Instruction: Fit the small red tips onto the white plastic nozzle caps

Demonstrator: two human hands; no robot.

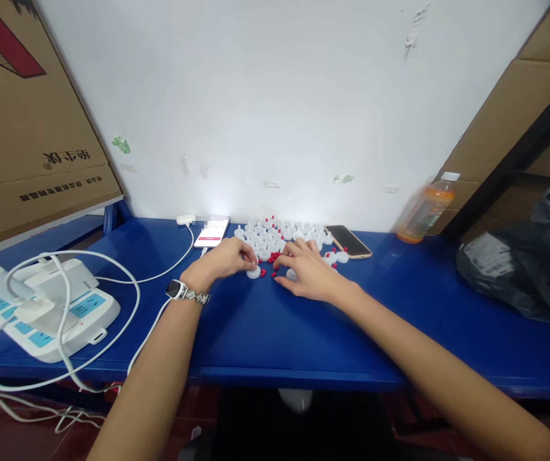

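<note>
My left hand (231, 257), with a watch on its wrist, has its fingertips pinched at the top of a white nozzle-like plastic cap (253, 273) on the blue table. To its right, my right hand (306, 269) is open, palm down, its fingers apart and bent over small red pieces (275, 257). Another white cap (292, 274) shows partly under that hand. Behind both hands lies a spread of white plastic caps (265, 240), several with red tips. A few loose red pieces lie between the hands.
A lit phone (212, 232) on a cable and a dark phone (348, 241) flank the caps. A power strip (54, 320) with looping white cables is at left. An orange drink bottle (427, 208) and a dark plastic bag (524, 256) stand at right on the blue table (294, 339).
</note>
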